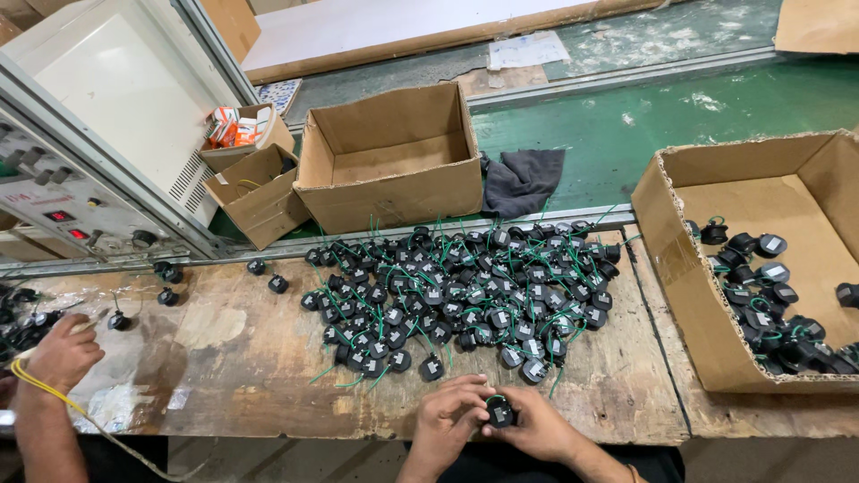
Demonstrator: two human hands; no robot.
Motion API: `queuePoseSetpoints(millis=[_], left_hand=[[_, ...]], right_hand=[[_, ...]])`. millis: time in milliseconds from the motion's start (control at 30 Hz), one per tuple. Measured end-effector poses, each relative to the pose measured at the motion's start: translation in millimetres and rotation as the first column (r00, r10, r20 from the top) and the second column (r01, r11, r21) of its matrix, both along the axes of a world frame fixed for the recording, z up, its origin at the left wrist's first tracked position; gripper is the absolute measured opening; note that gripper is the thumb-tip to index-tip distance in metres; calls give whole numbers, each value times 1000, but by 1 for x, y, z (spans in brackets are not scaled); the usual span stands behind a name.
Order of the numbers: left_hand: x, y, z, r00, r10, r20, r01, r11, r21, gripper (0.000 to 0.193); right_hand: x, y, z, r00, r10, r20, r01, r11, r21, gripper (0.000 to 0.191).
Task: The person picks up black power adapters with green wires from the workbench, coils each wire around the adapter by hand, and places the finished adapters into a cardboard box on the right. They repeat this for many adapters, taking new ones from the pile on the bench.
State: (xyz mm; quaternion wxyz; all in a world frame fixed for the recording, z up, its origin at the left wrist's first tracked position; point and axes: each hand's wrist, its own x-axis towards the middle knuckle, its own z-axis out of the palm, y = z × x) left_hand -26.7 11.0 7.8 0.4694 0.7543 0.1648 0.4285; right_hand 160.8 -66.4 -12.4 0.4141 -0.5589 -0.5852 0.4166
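My left hand [447, 420] and my right hand [537, 427] meet at the front edge of the worn wooden bench [224, 358]. Together they pinch one small round black part [499, 412] with a pale label and a green wire. Just beyond my fingers lies a wide heap of several like black parts with green wires [465, 291].
A cardboard box [689, 277] at the right holds more black parts. An empty cardboard box [394, 161], two smaller boxes [259, 192] and a dark cloth [521, 179] stand behind the heap. Another person's hand [63, 353] with a yellow cable works at far left, below a grey control unit [63, 192].
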Motion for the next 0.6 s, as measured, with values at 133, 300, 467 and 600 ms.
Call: queuePoseSetpoints(millis=[133,300,467,600], left_hand=[[16,-12,-10,998,58,-23,-62,964,-258,25],[19,-19,-17,992,117,39,-109,979,-170,30],[-18,2,-9,972,231,39,-220,958,-184,20],[-32,24,1,774,614,-158,-612,788,66,19]], right_hand=[[-2,-2,0,975,43,219,-85,978,188,41],[-1,-4,3,974,128,189,-181,937,299,40],[-4,-10,13,972,174,160,-209,950,233,31],[-4,-9,24,985,168,44,-174,939,297,32]])
